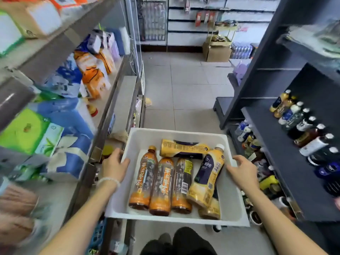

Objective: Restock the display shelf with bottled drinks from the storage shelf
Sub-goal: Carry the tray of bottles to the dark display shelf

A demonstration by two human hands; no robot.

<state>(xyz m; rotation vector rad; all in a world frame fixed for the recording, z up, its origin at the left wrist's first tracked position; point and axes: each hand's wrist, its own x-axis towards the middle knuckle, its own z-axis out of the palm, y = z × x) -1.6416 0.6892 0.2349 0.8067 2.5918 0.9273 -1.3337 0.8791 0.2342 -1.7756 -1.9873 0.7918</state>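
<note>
While fingers (123, 161) of the left hand (113, 166) curl over one rim of the white bin (147, 137), the right hand (242, 171) grips the opposite rim; six bottled drinks (161, 186) lie inside, beside the dark display shelf (276, 144).

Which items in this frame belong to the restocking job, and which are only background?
Job:
white bin, gripped by left hand and right hand
tea bottles lying in it
yellow bottles lying in it
dark shelf with bottles

Background:
tissue packs
cardboard box
water pack
</note>
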